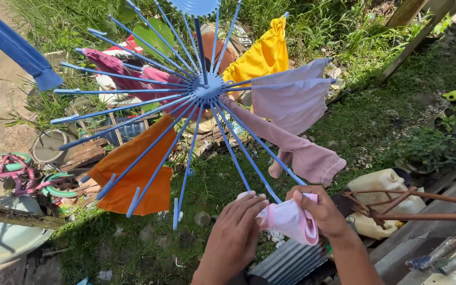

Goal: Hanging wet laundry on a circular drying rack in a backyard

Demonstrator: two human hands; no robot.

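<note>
A blue round drying rack with many thin spokes hangs in front of me. Both hands hold a small pale pink cloth against one lower spoke. My left hand grips its left end, my right hand its right end. On other spokes hang an orange cloth, a yellow cloth, a lilac garment, a dusty pink garment and a magenta cloth.
Grass lies below. A child's pink and green tricycle and buckets sit at left. A pale plastic jerrycan, a rusty metal frame and corrugated sheet are at lower right. A blue sleeve hangs upper left.
</note>
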